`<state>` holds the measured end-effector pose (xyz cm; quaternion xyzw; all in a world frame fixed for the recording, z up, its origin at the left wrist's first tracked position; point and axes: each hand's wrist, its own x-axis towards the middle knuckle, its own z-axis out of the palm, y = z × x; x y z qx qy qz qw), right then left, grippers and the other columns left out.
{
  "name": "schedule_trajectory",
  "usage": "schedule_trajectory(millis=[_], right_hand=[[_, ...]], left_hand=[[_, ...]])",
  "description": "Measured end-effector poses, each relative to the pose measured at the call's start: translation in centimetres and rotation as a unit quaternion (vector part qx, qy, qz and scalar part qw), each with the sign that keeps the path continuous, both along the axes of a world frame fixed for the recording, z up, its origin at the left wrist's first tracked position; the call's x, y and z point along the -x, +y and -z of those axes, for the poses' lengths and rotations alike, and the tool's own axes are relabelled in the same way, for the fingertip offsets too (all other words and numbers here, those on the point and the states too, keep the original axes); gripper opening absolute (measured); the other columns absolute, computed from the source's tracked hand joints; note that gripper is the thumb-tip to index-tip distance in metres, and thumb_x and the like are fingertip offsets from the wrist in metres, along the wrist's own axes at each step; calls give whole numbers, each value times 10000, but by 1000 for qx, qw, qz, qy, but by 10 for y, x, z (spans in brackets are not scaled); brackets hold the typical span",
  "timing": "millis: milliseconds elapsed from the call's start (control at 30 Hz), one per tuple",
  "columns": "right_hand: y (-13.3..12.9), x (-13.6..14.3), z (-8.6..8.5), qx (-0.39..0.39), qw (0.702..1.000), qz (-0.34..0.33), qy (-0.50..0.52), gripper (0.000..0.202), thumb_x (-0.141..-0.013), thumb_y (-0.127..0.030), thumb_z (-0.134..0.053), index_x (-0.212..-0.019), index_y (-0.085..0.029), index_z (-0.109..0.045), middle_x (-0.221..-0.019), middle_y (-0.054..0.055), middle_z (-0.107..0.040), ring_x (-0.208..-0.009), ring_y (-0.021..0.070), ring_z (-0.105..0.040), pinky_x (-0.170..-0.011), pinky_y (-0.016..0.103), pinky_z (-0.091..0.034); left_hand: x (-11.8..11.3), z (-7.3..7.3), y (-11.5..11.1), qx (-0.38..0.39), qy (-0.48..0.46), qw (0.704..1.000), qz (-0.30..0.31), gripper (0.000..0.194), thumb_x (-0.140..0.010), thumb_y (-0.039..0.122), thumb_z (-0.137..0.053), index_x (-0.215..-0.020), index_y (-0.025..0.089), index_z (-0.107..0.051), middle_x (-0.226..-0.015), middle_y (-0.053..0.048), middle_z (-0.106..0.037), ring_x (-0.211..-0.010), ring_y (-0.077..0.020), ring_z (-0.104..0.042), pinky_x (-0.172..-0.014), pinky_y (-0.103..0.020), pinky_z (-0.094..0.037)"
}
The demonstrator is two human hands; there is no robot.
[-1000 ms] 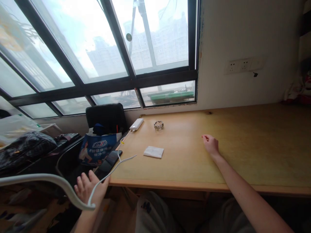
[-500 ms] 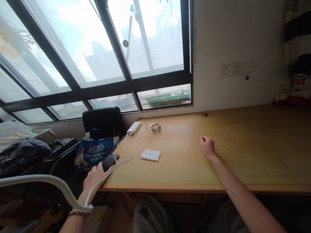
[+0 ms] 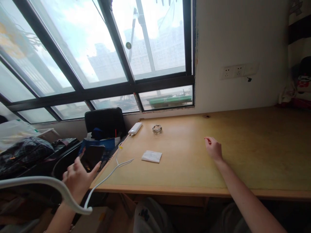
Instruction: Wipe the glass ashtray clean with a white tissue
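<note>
A bright room is lit through a wide, dark-framed window (image 3: pixel 97 84), which is met on the right by a pale wall (image 3: pixel 228 35) fitted with a socket panel (image 3: pixel 232 72). Below them a long wooden counter (image 3: pixel 255 152) is seen, most of its right side left bare. Beyond its left end a black chair (image 3: pixel 105 119) is placed, with a blue bag (image 3: pixel 111 142) set on it. The lower left is crossed by a thick white tube (image 3: pixel 48 182), seen in front of the left forearm. A dark phone (image 3: pixel 93 156) is grasped between the thumb and fingers of the left hand (image 3: pixel 79 179), just beside the counter's left edge and in front of the bag. The right hand (image 3: pixel 213 149) is clenched in a loose fist on the counter; whether anything is enclosed in it cannot be told. A thin white cable (image 3: pixel 107 177) is strung along the left edge and joined to a white rectangular device (image 3: pixel 135 128). Near it are laid a folded white tissue (image 3: pixel 152 156) and, farther back, an openwork ring (image 3: pixel 157 129).
</note>
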<state>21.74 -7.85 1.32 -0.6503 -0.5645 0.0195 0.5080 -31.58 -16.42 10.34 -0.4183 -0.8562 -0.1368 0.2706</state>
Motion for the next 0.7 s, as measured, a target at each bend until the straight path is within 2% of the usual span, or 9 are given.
schedule_trajectory(millis=[67,167,333,400,533,700], right_hand=[[-8,-16,0,-25,997,6,-74,290,-788,-279,-346,-842,-154,-602,-859,95,-629,-768,184,-575,-693,273,-419],[-17,-54,9,-36,987,49,-151,282,-788,-261,-348,-865,-151,-596,-872,106,-621,-806,198,-563,-719,292,-406],[-25,-111,29,-33,970,163,-177,276,-754,-255,-364,-814,-145,-610,-809,118,-630,-708,210,-570,-628,299,-405],[-26,-118,32,-33,967,178,-179,275,-748,-256,-367,-802,-145,-612,-782,110,-632,-674,204,-568,-600,291,-398],[-26,-113,32,-34,971,149,-183,257,-743,-251,-384,-795,-143,-611,-773,94,-635,-649,184,-564,-582,268,-390],[-26,-108,30,-39,973,139,-178,250,-740,-258,-394,-790,-146,-612,-771,91,-635,-651,183,-565,-581,265,-389]], left_hand=[[-5,0,-3,-13,58,996,69,781,-693,602,-402,-1295,178,-141,-1217,-115,-423,-1043,-260,-431,-845,-316,-339],[-14,0,-3,-33,95,987,124,821,-666,624,-419,-1295,168,-154,-1216,-110,-412,-1051,-261,-423,-864,-313,-336],[-31,-5,3,-48,91,976,193,836,-672,642,-389,-1297,139,-155,-1196,-103,-410,-1075,-251,-405,-901,-316,-317],[-36,-5,6,-59,84,972,213,857,-661,637,-416,-1285,96,-189,-1180,-138,-416,-1063,-269,-412,-896,-332,-319],[-41,-3,7,-72,86,967,228,893,-641,613,-474,-1266,22,-235,-1162,-202,-414,-1042,-307,-417,-873,-357,-328],[-39,0,4,-74,99,970,210,893,-643,608,-482,-1278,32,-231,-1163,-196,-415,-1021,-308,-417,-863,-364,-325]])
